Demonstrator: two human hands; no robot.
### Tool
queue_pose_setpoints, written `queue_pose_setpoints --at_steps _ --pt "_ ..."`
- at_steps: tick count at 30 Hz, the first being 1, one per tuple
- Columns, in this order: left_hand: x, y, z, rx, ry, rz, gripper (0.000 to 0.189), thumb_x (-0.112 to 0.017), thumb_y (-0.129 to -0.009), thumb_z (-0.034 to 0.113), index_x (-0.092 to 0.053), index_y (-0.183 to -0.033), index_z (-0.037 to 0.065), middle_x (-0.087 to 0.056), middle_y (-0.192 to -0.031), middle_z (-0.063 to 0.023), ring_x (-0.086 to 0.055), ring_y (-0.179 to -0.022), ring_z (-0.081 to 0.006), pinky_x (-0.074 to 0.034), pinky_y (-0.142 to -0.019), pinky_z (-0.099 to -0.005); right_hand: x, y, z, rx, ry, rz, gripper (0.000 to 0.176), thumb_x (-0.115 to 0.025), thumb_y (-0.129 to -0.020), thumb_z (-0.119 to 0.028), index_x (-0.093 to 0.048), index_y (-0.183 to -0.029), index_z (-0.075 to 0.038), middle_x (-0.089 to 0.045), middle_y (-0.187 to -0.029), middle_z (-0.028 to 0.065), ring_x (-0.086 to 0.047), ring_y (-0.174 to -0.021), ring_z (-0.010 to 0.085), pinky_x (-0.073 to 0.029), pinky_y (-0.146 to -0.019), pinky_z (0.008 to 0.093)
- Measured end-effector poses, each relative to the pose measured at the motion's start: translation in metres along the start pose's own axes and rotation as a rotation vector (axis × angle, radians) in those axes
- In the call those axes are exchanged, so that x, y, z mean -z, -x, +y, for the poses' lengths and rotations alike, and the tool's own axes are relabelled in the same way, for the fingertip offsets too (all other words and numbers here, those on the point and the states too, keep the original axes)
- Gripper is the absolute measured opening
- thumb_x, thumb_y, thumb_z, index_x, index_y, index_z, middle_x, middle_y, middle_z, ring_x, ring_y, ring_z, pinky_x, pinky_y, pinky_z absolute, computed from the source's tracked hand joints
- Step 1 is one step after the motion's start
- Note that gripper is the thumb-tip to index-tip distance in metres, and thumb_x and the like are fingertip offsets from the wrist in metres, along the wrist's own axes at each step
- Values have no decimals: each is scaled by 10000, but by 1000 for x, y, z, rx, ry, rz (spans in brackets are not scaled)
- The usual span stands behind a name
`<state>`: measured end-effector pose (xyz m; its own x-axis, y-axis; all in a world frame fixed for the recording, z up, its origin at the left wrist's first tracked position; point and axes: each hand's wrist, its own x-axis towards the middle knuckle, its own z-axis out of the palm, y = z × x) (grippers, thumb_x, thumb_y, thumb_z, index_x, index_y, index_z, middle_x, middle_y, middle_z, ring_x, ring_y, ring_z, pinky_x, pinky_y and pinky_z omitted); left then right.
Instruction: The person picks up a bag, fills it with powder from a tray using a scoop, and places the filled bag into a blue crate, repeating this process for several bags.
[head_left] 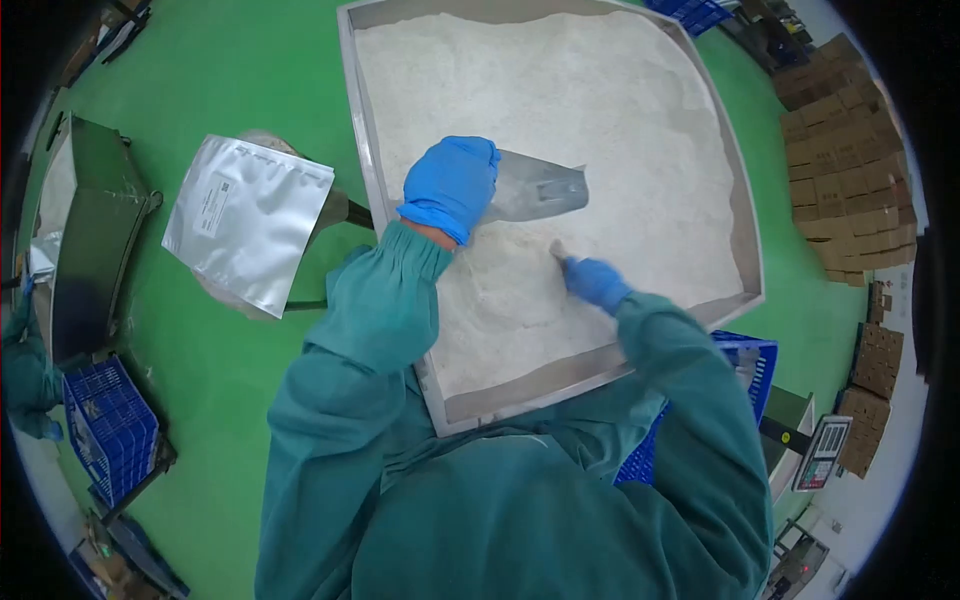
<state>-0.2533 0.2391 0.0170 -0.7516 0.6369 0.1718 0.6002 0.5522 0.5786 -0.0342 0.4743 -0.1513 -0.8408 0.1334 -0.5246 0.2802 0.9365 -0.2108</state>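
My left hand (452, 188), in a blue glove, is closed round one end of a shiny grey bag (540, 188) above the white powder (560, 80). The bag's wider end points right, with a darker patch near its edge. Lower and to the right, my right hand (597, 283), also gloved in blue, is closed and close over the powder. From its fingers sticks the short pale end of a small tool (558, 250), blurred, whose kind I cannot tell. A large metal tray (352, 80) holds the powder, which is scooped lower near me.
A labelled silver foil pouch (245, 225) lies on a round stool left of the tray. Blue crates (110, 430) stand at lower left and beside the tray at right. A scale (823, 452), stacked cartons (850, 170) and a metal bin (95, 235) surround the area. A person's sleeve (25, 365) shows far left.
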Motion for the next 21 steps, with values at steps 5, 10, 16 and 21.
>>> queue_pose_setpoints --at_steps 5,10,16,21 --pt "-2 -5 -7 -29 -25 13 206 -503 -851 191 -638 -846 35 -623 -825 -164 -586 -764 -339 -476 -703 -401 26 34 -22 -79 -202 -91 342 -425 -857 -338 -560 -1045 -87 -616 -844 214 -591 -790 391 -461 -718 453" --pt "-8 -13 -2 -69 -9 35 211 -505 -845 197 -619 -789 29 -612 -784 -167 -578 -740 -345 -469 -691 -415 203 127 -47 -171 -142 30 361 -483 -835 -324 -592 -1062 -65 -624 -844 194 -609 -820 353 -470 -730 401" --pt "-9 -1 27 -70 -33 42 213 -513 -832 211 -608 -766 32 -603 -765 -182 -580 -723 -358 -468 -680 -429 288 105 -99 10 121 223 340 -463 -842 -298 -600 -998 -29 -620 -823 182 -606 -772 321 -469 -719 377" --pt "31 4 47 35 -9 2 232 -513 -829 226 -623 -769 31 -615 -806 -193 -593 -747 -362 -477 -698 -427 279 90 -153 82 504 289 241 -461 -853 -234 -598 -856 -36 -609 -825 175 -594 -777 336 -478 -665 419"
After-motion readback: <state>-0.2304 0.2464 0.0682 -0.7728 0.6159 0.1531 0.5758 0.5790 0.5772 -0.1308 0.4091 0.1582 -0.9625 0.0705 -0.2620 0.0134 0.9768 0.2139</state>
